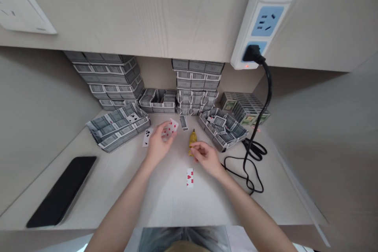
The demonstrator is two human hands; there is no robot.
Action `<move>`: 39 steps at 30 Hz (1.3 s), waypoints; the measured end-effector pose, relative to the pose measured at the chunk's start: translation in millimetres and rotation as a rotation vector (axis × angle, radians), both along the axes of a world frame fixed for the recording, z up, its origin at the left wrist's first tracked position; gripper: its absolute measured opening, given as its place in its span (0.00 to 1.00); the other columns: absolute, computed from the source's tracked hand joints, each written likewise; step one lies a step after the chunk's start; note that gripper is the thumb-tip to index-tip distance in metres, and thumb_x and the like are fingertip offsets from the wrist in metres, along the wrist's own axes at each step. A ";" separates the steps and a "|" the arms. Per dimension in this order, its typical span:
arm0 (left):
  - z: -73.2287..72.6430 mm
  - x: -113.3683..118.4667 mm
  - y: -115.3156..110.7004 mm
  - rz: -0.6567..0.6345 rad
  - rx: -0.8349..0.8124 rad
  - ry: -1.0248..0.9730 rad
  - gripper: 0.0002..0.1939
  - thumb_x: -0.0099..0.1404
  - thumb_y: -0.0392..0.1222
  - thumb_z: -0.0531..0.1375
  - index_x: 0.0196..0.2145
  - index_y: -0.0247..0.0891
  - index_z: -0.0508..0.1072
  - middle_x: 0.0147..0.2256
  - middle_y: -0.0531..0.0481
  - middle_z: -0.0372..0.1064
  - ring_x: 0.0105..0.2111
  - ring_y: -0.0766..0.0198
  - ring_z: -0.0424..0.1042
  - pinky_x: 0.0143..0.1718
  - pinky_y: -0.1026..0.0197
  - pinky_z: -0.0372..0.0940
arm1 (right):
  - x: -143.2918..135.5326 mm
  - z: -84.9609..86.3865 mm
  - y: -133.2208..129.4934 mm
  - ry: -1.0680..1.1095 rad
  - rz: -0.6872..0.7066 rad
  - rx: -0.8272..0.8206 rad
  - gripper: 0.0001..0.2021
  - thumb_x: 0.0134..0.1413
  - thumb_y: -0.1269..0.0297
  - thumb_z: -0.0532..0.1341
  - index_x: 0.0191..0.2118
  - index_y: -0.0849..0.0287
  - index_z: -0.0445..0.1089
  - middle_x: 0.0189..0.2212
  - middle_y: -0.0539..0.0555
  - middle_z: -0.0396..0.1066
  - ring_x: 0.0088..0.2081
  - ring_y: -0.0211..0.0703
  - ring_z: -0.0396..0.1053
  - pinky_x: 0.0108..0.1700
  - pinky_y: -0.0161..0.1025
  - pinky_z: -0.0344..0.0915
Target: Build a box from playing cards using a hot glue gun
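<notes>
My left hand point(159, 141) is closed on a playing card point(174, 125) with red diamonds, held over the desk. A card with black clubs point(146, 138) lies partly behind that hand. My right hand point(206, 157) has its fingers closed at the lower end of a yellow glue gun point(193, 138), whose dark tip points away from me. Below it, a narrow folded card with red hearts point(189, 178) lies on the desk. Further back is a small folded card piece point(183, 123) with a grey back.
Open boxes built of cards stand left point(121, 136) and right point(221, 141). Card-box stacks point(115, 78) line the back wall. A black cord point(267, 98) runs from the power strip point(260, 19) past scissors point(255, 149). A black phone-like slab point(62, 191) lies left.
</notes>
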State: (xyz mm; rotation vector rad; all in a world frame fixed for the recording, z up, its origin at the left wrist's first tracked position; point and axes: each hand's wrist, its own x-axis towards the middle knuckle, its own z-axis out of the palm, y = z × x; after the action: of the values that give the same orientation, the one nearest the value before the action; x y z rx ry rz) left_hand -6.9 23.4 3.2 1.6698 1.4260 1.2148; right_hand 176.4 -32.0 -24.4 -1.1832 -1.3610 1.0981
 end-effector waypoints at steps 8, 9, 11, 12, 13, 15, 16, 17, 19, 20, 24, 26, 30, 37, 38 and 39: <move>16.5 14.3 -19.2 -0.613 -0.634 -0.650 0.24 0.59 0.52 0.55 0.49 0.38 0.62 0.47 0.38 0.66 0.40 0.55 0.71 0.33 0.57 0.68 | 1.5 10.8 -4.8 -0.345 -0.080 0.349 0.39 0.40 0.55 0.66 0.59 0.50 0.50 0.55 0.59 0.53 0.55 0.52 0.56 0.51 0.49 0.60; 15.9 16.1 -21.0 -0.632 -0.652 -0.652 0.24 0.58 0.52 0.56 0.49 0.38 0.62 0.46 0.38 0.66 0.40 0.55 0.71 0.34 0.57 0.67 | 1.9 12.2 -5.1 -0.380 -0.085 0.363 0.41 0.39 0.55 0.66 0.60 0.49 0.48 0.57 0.59 0.51 0.57 0.53 0.52 0.54 0.51 0.57; 13.0 20.0 -23.6 -0.664 -0.671 -0.636 0.25 0.57 0.51 0.58 0.49 0.37 0.62 0.45 0.38 0.67 0.41 0.55 0.70 0.35 0.58 0.67 | 2.6 13.6 -5.4 -0.430 -0.083 0.385 0.43 0.38 0.54 0.67 0.61 0.49 0.46 0.57 0.59 0.51 0.58 0.54 0.50 0.55 0.52 0.55; 11.1 21.9 -24.4 -0.679 -0.673 -0.620 0.25 0.57 0.50 0.58 0.49 0.37 0.63 0.45 0.39 0.67 0.42 0.55 0.70 0.35 0.59 0.66 | 2.8 13.9 -5.5 -0.446 -0.077 0.393 0.43 0.38 0.54 0.67 0.61 0.49 0.47 0.56 0.59 0.52 0.58 0.54 0.51 0.56 0.52 0.54; 9.1 23.5 -24.8 -0.690 -0.669 -0.600 0.25 0.56 0.50 0.59 0.49 0.37 0.63 0.45 0.39 0.67 0.42 0.56 0.69 0.35 0.59 0.66 | 3.0 13.9 -5.7 -0.456 -0.069 0.400 0.43 0.38 0.54 0.66 0.60 0.49 0.47 0.55 0.59 0.54 0.57 0.54 0.52 0.56 0.52 0.54; 5.3 26.0 -24.9 -0.696 -0.647 -0.563 0.26 0.54 0.49 0.60 0.49 0.36 0.64 0.45 0.40 0.66 0.42 0.56 0.69 0.35 0.60 0.66 | 3.2 13.8 -6.2 -0.455 -0.047 0.411 0.42 0.38 0.55 0.67 0.60 0.50 0.48 0.54 0.59 0.57 0.56 0.53 0.54 0.55 0.51 0.55; 3.7 26.7 -24.7 -0.690 -0.634 -0.548 0.26 0.54 0.49 0.61 0.48 0.36 0.64 0.44 0.40 0.66 0.41 0.56 0.69 0.34 0.60 0.65 | 3.1 13.9 -6.6 -0.445 -0.034 0.415 0.41 0.39 0.56 0.66 0.60 0.51 0.49 0.54 0.59 0.57 0.55 0.53 0.55 0.55 0.50 0.56; 2.5 27.1 -24.6 -0.680 -0.621 -0.536 0.26 0.53 0.49 0.61 0.48 0.35 0.64 0.44 0.40 0.66 0.40 0.57 0.69 0.33 0.61 0.65 | 3.0 14.1 -7.2 -0.432 -0.023 0.417 0.40 0.39 0.57 0.66 0.60 0.51 0.49 0.54 0.58 0.58 0.55 0.52 0.57 0.54 0.49 0.57; 1.4 26.7 -24.7 -0.667 -0.603 -0.523 0.26 0.53 0.49 0.62 0.48 0.36 0.64 0.43 0.41 0.66 0.38 0.59 0.70 0.32 0.62 0.64 | 2.5 15.1 -8.8 -0.397 -0.005 0.419 0.38 0.41 0.59 0.65 0.59 0.52 0.51 0.53 0.58 0.59 0.54 0.50 0.59 0.54 0.48 0.58; 1.7 26.1 -24.9 -0.671 -0.598 -0.518 0.27 0.53 0.49 0.62 0.48 0.36 0.63 0.43 0.41 0.66 0.38 0.60 0.70 0.31 0.63 0.64 | 2.3 15.8 -9.6 -0.375 0.001 0.417 0.37 0.41 0.60 0.65 0.58 0.52 0.52 0.53 0.58 0.60 0.53 0.50 0.59 0.54 0.48 0.57; 5.7 23.1 -25.7 -0.734 -0.571 -0.511 0.27 0.54 0.48 0.61 0.50 0.38 0.61 0.45 0.41 0.65 0.40 0.60 0.68 0.32 0.63 0.64 | 2.8 18.7 -10.9 -0.157 0.044 0.349 0.37 0.39 0.63 0.67 0.57 0.53 0.53 0.55 0.58 0.58 0.55 0.50 0.58 0.55 0.49 0.56; 6.5 22.8 -24.7 -0.757 -0.521 -0.523 0.28 0.54 0.49 0.61 0.50 0.38 0.61 0.45 0.40 0.64 0.40 0.60 0.67 0.33 0.62 0.64 | 4.4 19.9 -9.5 0.040 0.095 0.264 0.34 0.40 0.64 0.66 0.56 0.53 0.55 0.55 0.58 0.58 0.54 0.50 0.59 0.55 0.50 0.57; 1.2 24.7 -21.0 -0.673 -0.340 -0.534 0.33 0.49 0.50 0.64 0.51 0.39 0.61 0.48 0.42 0.61 0.37 0.64 0.65 0.36 0.61 0.63 | 9.4 22.0 -4.9 0.390 0.130 0.081 0.21 0.46 0.62 0.63 0.48 0.54 0.65 0.50 0.57 0.65 0.50 0.50 0.64 0.51 0.50 0.61; -1.9 26.4 -24.8 -0.639 -0.136 -0.361 0.33 0.45 0.47 0.67 0.50 0.43 0.64 0.50 0.44 0.57 0.47 0.56 0.61 0.45 0.57 0.60 | 7.3 24.0 -5.5 0.462 0.160 -0.083 0.13 0.45 0.60 0.63 0.39 0.55 0.71 0.41 0.55 0.72 0.40 0.49 0.71 0.43 0.47 0.65; -0.7 27.2 -26.2 -0.644 -0.121 -0.337 0.31 0.46 0.46 0.67 0.49 0.42 0.65 0.49 0.44 0.58 0.46 0.57 0.62 0.46 0.57 0.60 | 5.9 24.1 -5.9 0.430 0.166 -0.092 0.13 0.45 0.59 0.64 0.39 0.55 0.71 0.39 0.55 0.73 0.40 0.49 0.71 0.43 0.46 0.65; 0.7 28.2 -27.5 -0.639 -0.113 -0.311 0.30 0.46 0.45 0.67 0.48 0.41 0.66 0.46 0.45 0.60 0.45 0.57 0.63 0.46 0.56 0.60 | 4.8 23.9 -6.2 0.399 0.168 -0.098 0.13 0.45 0.59 0.64 0.39 0.55 0.71 0.38 0.54 0.73 0.39 0.49 0.71 0.43 0.46 0.65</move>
State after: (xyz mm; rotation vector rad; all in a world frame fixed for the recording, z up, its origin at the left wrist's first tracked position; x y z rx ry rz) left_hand 21.3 -4.2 3.9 1.5936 0.6764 0.9456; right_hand 181.1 -38.3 -0.4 -0.8668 -1.1180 1.4473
